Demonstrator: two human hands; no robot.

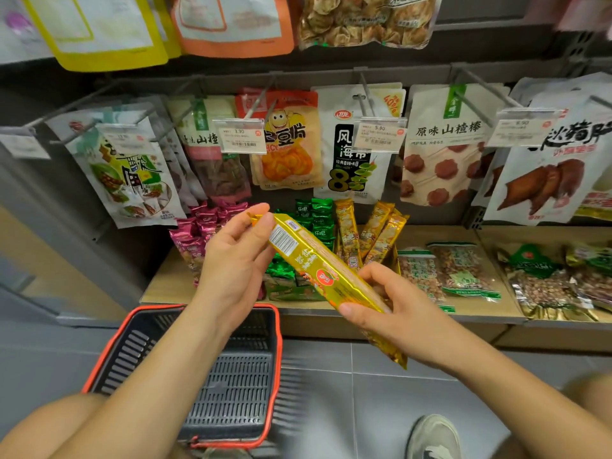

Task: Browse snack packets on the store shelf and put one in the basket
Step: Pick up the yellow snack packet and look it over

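Store shelf (430, 313), both hands gripping gold packet (318, 263)

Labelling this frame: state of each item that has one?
Gold packet: off the shelf, tilted, barcode side up, held at both ends.
Left hand: grip shut on the upper end.
Right hand: grip shut on the lower part.
Basket: on the floor, nothing visible inside.
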